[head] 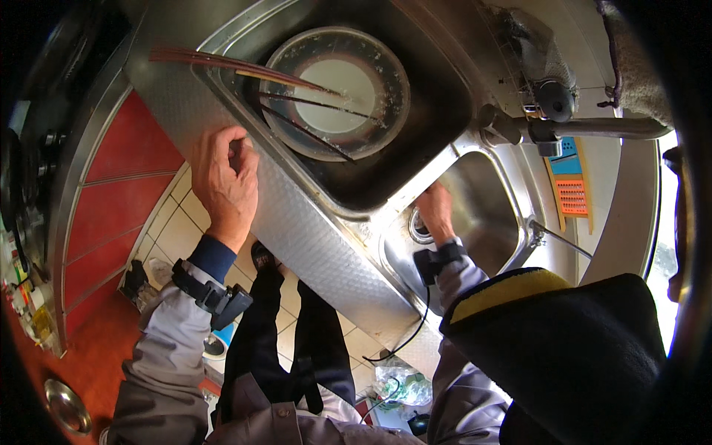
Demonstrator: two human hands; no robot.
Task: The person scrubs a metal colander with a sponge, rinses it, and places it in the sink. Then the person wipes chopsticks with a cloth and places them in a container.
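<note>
My left hand (227,181) is curled into a loose fist over the front edge of the steel counter (311,250), with nothing visible in it. Down in the small sink basin (484,189), my right hand (436,210) is beside the drain (420,227); its fingers are partly hidden. In the larger sink basin (439,105) stands a round bowl (389,130) holding cloudy, whitish liquid (334,122). Several dark chopsticks (250,69) lean across its rim, some reaching over the counter, and a few more lie across the bowl.
A faucet (601,129) projects above the sink at the right. An orange and blue grater (572,194) is by the back wall. Black and yellow fabric (556,334) blocks the lower right. Red cabinet fronts (128,144) flank the tiled floor (181,228). A plastic bag (403,384) lies below.
</note>
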